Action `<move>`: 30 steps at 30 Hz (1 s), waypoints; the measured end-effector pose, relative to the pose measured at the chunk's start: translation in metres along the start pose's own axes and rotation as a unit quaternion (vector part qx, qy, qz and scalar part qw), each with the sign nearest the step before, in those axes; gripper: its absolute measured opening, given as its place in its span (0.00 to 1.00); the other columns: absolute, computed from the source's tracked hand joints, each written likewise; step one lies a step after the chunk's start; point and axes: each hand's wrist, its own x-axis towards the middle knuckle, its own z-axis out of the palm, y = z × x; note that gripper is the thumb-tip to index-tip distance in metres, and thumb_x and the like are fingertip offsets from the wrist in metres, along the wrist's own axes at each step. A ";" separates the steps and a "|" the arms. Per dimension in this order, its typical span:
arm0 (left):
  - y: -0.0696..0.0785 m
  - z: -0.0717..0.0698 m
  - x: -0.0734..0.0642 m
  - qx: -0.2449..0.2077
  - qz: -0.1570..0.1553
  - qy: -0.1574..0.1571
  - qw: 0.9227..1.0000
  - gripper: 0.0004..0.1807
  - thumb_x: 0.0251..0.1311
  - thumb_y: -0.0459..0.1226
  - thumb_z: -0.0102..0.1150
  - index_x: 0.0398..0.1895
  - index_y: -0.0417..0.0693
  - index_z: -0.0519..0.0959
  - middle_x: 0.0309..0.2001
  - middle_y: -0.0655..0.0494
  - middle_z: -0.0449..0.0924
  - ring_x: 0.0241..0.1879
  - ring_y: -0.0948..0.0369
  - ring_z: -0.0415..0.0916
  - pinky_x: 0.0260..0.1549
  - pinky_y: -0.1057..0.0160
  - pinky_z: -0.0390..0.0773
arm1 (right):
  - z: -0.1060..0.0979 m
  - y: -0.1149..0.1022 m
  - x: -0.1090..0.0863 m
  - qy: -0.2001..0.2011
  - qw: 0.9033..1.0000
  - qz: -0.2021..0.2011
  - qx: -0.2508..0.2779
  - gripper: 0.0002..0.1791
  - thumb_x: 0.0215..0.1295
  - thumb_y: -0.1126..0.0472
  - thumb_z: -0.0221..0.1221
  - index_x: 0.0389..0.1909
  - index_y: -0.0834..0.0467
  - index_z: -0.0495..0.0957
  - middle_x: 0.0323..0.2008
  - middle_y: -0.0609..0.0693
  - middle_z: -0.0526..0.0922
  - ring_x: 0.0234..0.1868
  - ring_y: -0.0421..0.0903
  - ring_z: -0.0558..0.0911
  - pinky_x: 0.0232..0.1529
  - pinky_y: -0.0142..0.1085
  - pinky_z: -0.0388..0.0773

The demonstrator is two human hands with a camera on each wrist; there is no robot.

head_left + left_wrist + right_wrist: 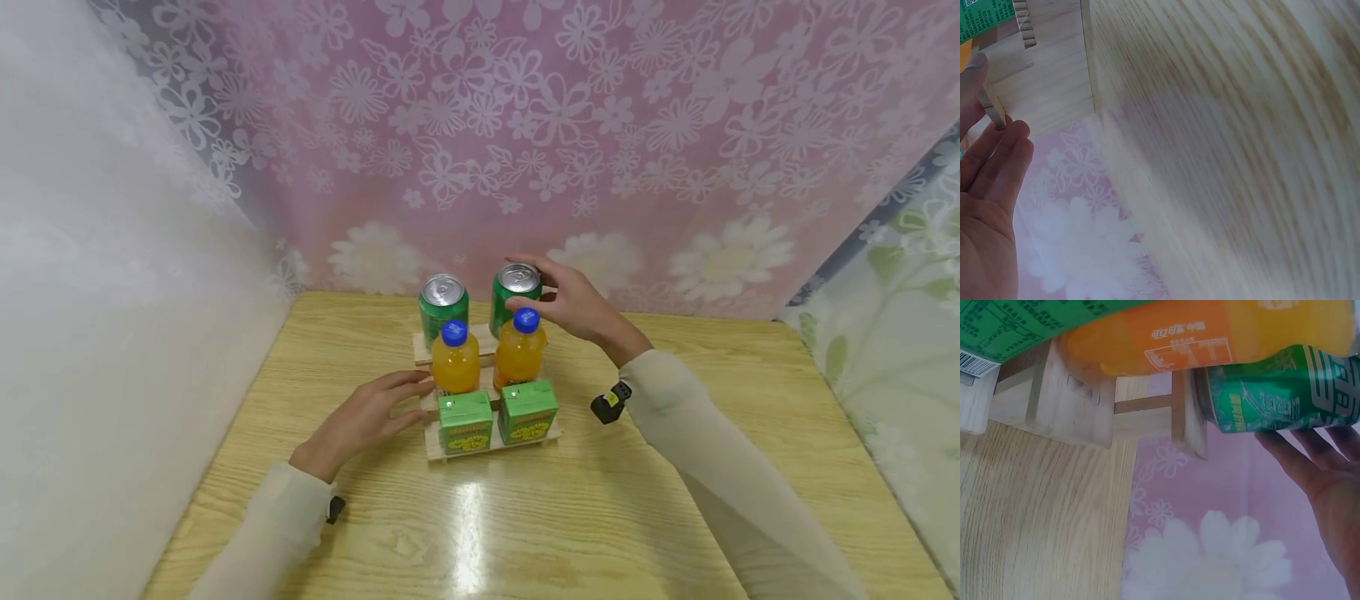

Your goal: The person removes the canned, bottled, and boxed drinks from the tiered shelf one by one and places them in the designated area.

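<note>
My right hand (573,304) grips the back-right green drink can (516,312), thumb and fingers around its upper part. In the right wrist view the can (1285,394) sits at the top step's edge. My left hand (367,421) pinches the left end of a step of the wooden tiered stand (459,455); in the left wrist view the thumb and fingers lie either side of the step's end (992,106). Another green can (443,312) stands back left. Two orange juice bottles (455,367) with blue caps fill the middle step, and two green juice boxes (465,423) the front.
The stand rests on a light wood-grain table (375,533). Behind it hangs a pink flowered curtain (480,167) close to the cans. A white wall covering (135,292) rises at the left, a leaf-patterned one (892,333) at the right.
</note>
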 end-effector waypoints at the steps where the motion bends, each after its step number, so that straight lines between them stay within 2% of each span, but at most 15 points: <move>1: 0.000 0.001 0.000 0.000 -0.001 0.001 1.000 0.27 0.74 0.44 0.70 0.72 0.47 0.82 0.74 0.46 0.79 0.72 0.46 0.78 0.71 0.44 0.80 | -0.001 0.000 -0.001 0.007 1.000 -0.002 -0.001 0.38 0.77 0.54 0.69 0.83 0.46 0.68 0.74 0.56 0.76 0.75 0.62 0.77 0.76 0.63 0.75; 9: -0.002 0.004 -0.001 -0.005 -0.002 0.016 1.000 0.27 0.72 0.44 0.72 0.72 0.50 0.82 0.73 0.47 0.80 0.72 0.47 0.79 0.70 0.45 0.81 | -0.018 0.000 -0.010 0.066 0.998 -0.004 -0.018 0.36 0.77 0.55 0.69 0.81 0.49 0.69 0.71 0.58 0.77 0.72 0.61 0.80 0.72 0.62 0.79; 14: -0.001 0.004 -0.001 -0.006 -0.002 0.020 1.000 0.28 0.72 0.44 0.73 0.72 0.50 0.82 0.73 0.47 0.80 0.72 0.47 0.79 0.70 0.44 0.81 | -0.032 0.002 -0.021 0.102 0.994 0.021 -0.036 0.35 0.77 0.52 0.69 0.80 0.48 0.70 0.70 0.57 0.77 0.70 0.60 0.80 0.71 0.63 0.80; 22: -0.004 0.004 -0.003 -0.009 0.009 0.025 1.000 0.28 0.71 0.44 0.73 0.72 0.49 0.82 0.72 0.47 0.80 0.71 0.47 0.80 0.69 0.46 0.82 | -0.049 0.016 -0.040 0.141 0.986 0.049 -0.078 0.36 0.75 0.51 0.70 0.80 0.49 0.70 0.71 0.55 0.77 0.69 0.60 0.82 0.63 0.59 0.86; 24: -0.004 0.005 -0.003 -0.011 0.015 0.028 0.999 0.28 0.71 0.43 0.73 0.72 0.49 0.82 0.72 0.47 0.80 0.71 0.47 0.80 0.69 0.46 0.83 | -0.052 0.021 -0.045 0.147 0.984 0.059 -0.084 0.37 0.75 0.50 0.70 0.80 0.49 0.69 0.72 0.56 0.77 0.69 0.60 0.82 0.62 0.53 0.87; 26: -0.005 0.005 -0.003 -0.010 0.021 0.030 0.999 0.28 0.71 0.43 0.73 0.72 0.49 0.82 0.72 0.47 0.80 0.71 0.47 0.80 0.69 0.47 0.83 | -0.055 0.025 -0.050 0.152 0.982 0.069 -0.090 0.37 0.75 0.49 0.70 0.80 0.48 0.69 0.72 0.56 0.77 0.68 0.60 0.82 0.58 0.43 0.87; 30: -0.007 0.006 -0.002 -0.011 0.024 0.030 0.999 0.28 0.71 0.43 0.73 0.72 0.50 0.82 0.72 0.48 0.81 0.70 0.48 0.81 0.69 0.47 0.82 | -0.059 0.035 -0.061 0.162 0.979 0.078 -0.100 0.37 0.74 0.49 0.71 0.79 0.51 0.70 0.70 0.57 0.78 0.65 0.60 0.83 0.47 0.23 0.81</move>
